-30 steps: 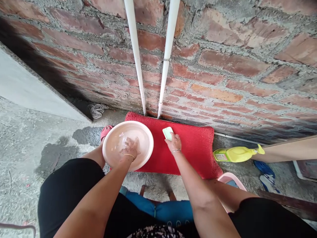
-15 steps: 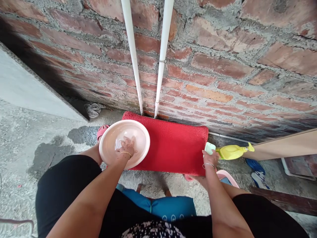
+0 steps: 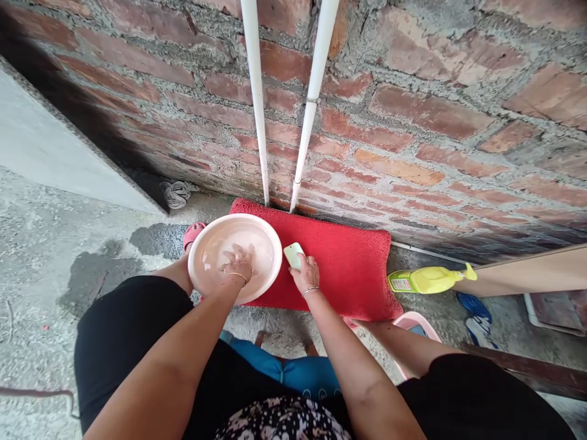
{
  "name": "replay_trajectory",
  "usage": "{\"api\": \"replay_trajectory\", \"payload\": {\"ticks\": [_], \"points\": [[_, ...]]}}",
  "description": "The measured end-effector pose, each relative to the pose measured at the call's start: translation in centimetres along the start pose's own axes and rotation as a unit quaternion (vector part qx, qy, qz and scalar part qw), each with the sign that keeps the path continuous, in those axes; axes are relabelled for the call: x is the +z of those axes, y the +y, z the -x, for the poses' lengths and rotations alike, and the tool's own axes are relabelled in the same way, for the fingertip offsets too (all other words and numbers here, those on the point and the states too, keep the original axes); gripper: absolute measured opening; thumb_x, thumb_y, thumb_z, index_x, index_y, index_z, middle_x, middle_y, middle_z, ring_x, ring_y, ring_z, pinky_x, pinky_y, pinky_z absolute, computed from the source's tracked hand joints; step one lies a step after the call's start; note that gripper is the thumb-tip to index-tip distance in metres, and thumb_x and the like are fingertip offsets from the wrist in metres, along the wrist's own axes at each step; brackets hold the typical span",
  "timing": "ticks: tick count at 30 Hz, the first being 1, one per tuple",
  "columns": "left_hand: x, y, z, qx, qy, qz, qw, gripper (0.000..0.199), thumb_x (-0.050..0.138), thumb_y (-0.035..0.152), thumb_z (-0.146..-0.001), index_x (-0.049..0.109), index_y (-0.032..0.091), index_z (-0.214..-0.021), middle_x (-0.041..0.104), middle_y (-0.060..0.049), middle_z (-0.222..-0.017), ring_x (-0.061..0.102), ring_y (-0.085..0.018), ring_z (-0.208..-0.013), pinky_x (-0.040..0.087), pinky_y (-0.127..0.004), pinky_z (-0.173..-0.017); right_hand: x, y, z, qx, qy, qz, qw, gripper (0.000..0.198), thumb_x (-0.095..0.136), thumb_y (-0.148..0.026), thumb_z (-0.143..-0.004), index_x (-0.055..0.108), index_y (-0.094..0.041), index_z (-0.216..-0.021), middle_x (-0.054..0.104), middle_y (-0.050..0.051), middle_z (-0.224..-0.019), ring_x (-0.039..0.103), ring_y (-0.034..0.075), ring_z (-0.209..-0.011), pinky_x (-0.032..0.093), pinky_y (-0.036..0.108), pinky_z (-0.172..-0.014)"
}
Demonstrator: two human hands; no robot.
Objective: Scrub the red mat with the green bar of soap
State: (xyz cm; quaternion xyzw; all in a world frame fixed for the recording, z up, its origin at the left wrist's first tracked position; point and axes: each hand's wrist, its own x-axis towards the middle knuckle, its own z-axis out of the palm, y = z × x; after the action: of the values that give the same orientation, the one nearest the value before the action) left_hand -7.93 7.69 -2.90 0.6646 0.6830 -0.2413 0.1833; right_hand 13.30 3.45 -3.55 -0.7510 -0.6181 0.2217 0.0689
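My left hand (image 3: 239, 267) is dipped in the water of a pale pink basin (image 3: 196, 278), its fingers spread and holding nothing I can see. The basin sits on the left part of a red mat-covered surface (image 3: 339, 269). Just right of the basin, my right hand (image 3: 306, 274) grips a flat pale green phone case (image 3: 293, 253) by its lower end. A small hole shows near the case's top corner. Whether a phone is inside I cannot tell.
A yellow pump bottle (image 3: 431, 280) lies or leans at the red surface's right end. Near my right leg is a pink tub (image 3: 415, 319). Two white pipes (image 3: 305, 134) run up the brick wall (image 3: 403, 116). A grey cloth bundle (image 3: 177, 194) lies at the back left.
My right hand has moved left with the phone case, from beside the yellow bottle to beside the basin. The left hand stays in the water. The view has shifted slightly.
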Motion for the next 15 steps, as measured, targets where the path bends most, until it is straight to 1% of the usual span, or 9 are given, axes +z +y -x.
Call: {"api": "replay_trajectory", "payload": {"ticks": [2, 4, 7, 10, 12, 14, 15], "points": [[-0.1, 0.1, 0.0, -0.017, 0.000, -0.009, 1.000, 0.086, 0.056, 0.042, -0.076, 0.007, 0.031, -0.145, 0.004, -0.021, -0.152, 0.013, -0.053, -0.131, 0.040, -0.070, -0.078, -0.6, 1.9, 0.2, 0.020, 0.015, 0.009, 1.000, 0.055, 0.059, -0.044, -0.078, 0.046, -0.026, -0.129, 0.050, 0.007, -0.108, 0.049, 0.022, -0.098, 0.036, 0.031, -0.086], [-0.1, 0.2, 0.0, -0.021, 0.002, -0.009, 1.000, 0.084, 0.056, 0.044, -0.076, 0.008, 0.033, -0.145, 0.002, -0.020, -0.152, 0.015, -0.052, -0.131, 0.041, -0.069, -0.077, -1.6, 4.9, 0.5, 0.053, 0.043, 0.013, 0.998, 0.056, 0.059, -0.045, -0.078, 0.046, -0.026, -0.129, 0.050, 0.007, -0.108, 0.050, 0.022, -0.098, 0.036, 0.030, -0.086], [0.1, 0.1, -0.1, -0.021, 0.010, -0.003, 1.000, 0.085, 0.056, 0.045, -0.076, 0.008, 0.033, -0.145, 0.003, -0.021, -0.152, 0.016, -0.052, -0.131, 0.041, -0.069, -0.077, -3.5, 10.2, 1.6, 0.140, 0.083, 0.014, 0.987, 0.057, 0.057, -0.047, -0.078, 0.046, -0.024, -0.129, 0.051, 0.008, -0.109, 0.053, 0.021, -0.096, 0.038, 0.029, -0.085], [0.0, -0.1, 0.0, -0.005, 0.016, 0.000, 1.000, 0.083, 0.054, 0.046, -0.078, 0.009, 0.029, -0.145, 0.006, -0.024, -0.151, 0.017, -0.054, -0.130, 0.041, -0.071, -0.074, -5.6, 15.5, 3.4, 0.245, 0.109, 0.005, 0.963, 0.060, 0.056, -0.050, -0.076, 0.046, -0.023, -0.129, 0.052, 0.010, -0.110, 0.055, 0.022, -0.095, 0.040, 0.030, -0.083], [-0.1, -0.1, 0.0, 0.005, 0.016, -0.005, 1.000, 0.081, 0.051, 0.045, -0.079, 0.009, 0.026, -0.146, 0.008, -0.025, -0.150, 0.019, -0.054, -0.129, 0.040, -0.071, -0.075, -6.7, 18.8, 4.8, 0.308, 0.125, -0.008, 0.943, 0.064, 0.057, -0.052, -0.074, 0.045, -0.023, -0.129, 0.052, 0.011, -0.113, 0.055, 0.024, -0.097, 0.041, 0.032, -0.083], [-0.3, -0.1, 0.0, 0.006, 0.007, -0.010, 1.000, 0.080, 0.051, 0.044, -0.080, 0.009, 0.024, -0.146, 0.009, -0.025, -0.150, 0.019, -0.054, -0.128, 0.039, -0.072, -0.076, -7.6, 21.3, 6.1, 0.381, 0.137, -0.018, 0.914, 0.069, 0.059, -0.053, -0.070, 0.044, -0.020, -0.129, 0.052, 0.014, -0.115, 0.056, 0.028, -0.098, 0.044, 0.036, -0.080], [-0.3, -0.1, 0.1, 0.006, 0.003, -0.011, 1.000, 0.080, 0.051, 0.043, -0.080, 0.009, 0.025, -0.146, 0.009, -0.025, -0.150, 0.019, -0.054, -0.129, 0.039, -0.072, -0.077, -7.9, 22.2, 6.7, 0.403, 0.142, -0.018, 0.904, 0.071, 0.059, -0.052, -0.070, 0.043, -0.018, -0.130, 0.053, 0.017, -0.115, 0.057, 0.030, -0.096, 0.045, 0.038, -0.077]]}}
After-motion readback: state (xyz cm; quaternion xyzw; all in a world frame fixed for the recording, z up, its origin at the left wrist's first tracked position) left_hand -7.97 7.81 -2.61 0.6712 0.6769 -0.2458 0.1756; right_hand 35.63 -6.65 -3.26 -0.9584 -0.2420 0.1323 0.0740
